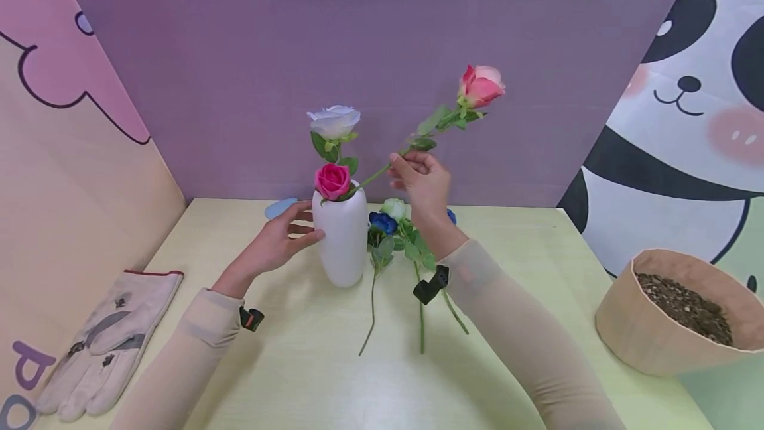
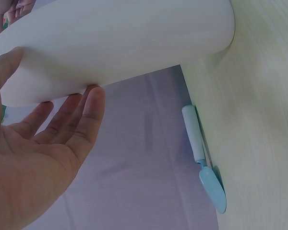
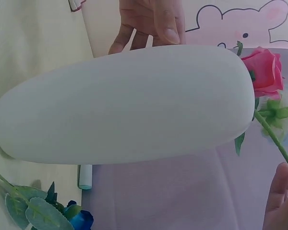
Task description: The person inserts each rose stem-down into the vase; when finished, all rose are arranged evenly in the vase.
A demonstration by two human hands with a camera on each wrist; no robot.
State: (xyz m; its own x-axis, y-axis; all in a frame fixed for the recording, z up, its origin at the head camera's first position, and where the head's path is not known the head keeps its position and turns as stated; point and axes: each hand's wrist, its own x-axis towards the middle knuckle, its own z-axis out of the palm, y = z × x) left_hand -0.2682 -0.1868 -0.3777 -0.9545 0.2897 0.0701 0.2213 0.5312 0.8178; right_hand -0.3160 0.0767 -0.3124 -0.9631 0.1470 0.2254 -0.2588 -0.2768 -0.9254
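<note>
A tall white vase (image 1: 341, 244) stands upright on the table, holding a pale blue-white rose (image 1: 334, 122) and a deep pink rose (image 1: 332, 182) at its mouth. My left hand (image 1: 280, 241) holds the vase's upper left side, thumb in front and fingertips (image 2: 93, 98) against the wall. With thumb and fingers my right hand (image 1: 425, 184) pinches the green stem of a light pink rose (image 1: 481, 87), up and right of the vase. That stem slants down left, its lower end in the vase's mouth (image 1: 356, 186). The vase wall hides the stem ends inside.
Right of the vase lie a dark blue flower (image 1: 383, 221), a whitish-green one (image 1: 393, 209) and another stem, partly behind my right wrist. A light blue trowel (image 2: 212, 189) lies behind the vase. Gloves (image 1: 110, 344) rest at left; a soil-filled tan pot (image 1: 627, 324) stands right.
</note>
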